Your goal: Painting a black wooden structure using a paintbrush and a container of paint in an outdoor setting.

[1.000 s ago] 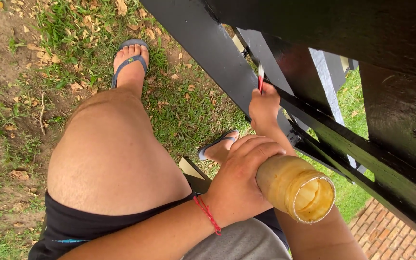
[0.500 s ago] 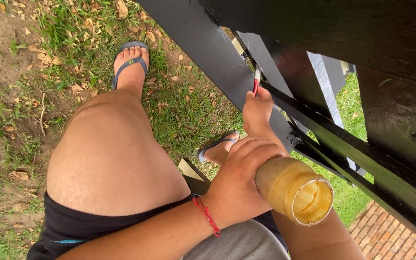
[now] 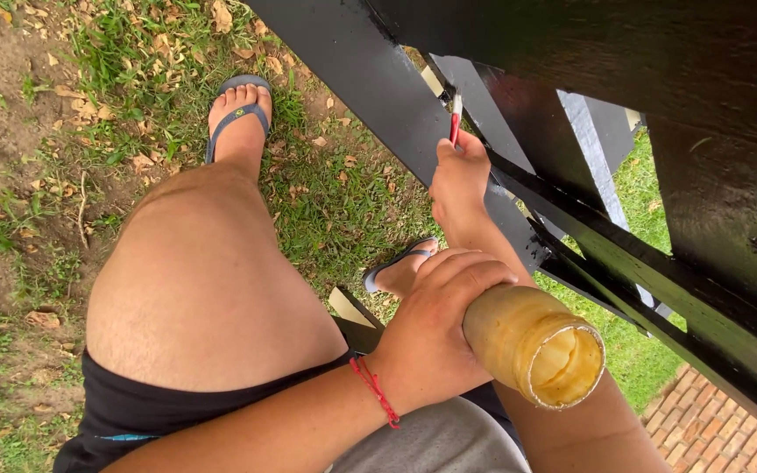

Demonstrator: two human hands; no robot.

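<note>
Two hands work: our right hand (image 3: 459,180) grips a red-handled paintbrush (image 3: 455,123) against the black gate (image 3: 370,70); our left hand (image 3: 435,328) clasps a yellowish cylindrical container (image 3: 532,346). Next stroke needs steady contact.

Ground (image 3: 37,105): patchy grass with bare brown soil toward the far left of the black painted fence (image 3: 378,79). Dry leaves (image 3: 146,162) scattered over the grass near the fence base. Foot in a grey-blue flip-flop (image 3: 238,114) planted flat on the grass just beside the fence rail. Brick paving (image 3: 703,429) borders the grass beyond the fence, lower right.
</note>
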